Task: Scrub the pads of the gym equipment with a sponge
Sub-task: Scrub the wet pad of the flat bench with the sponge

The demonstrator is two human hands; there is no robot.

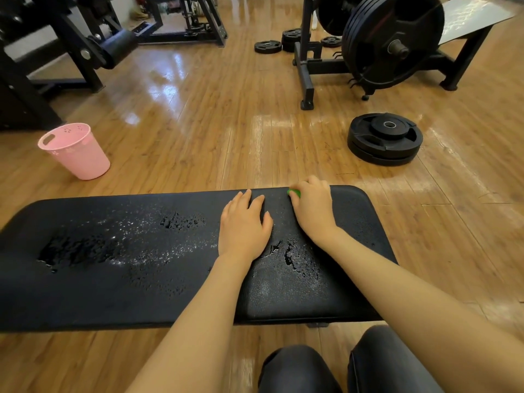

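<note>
Head view: right hand [312,208] clenches a green sponge [294,192] at the far edge of the black bench pad [113,279]; left hand [243,225] rests flat, fingers released. Water beads cover most of the pad, so scrubbing appears partly done, though coverage of the left end is unclear.

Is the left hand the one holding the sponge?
No, the left hand lies flat and open on the wet bench pad, while the right hand grips the green sponge at the far edge.
</note>
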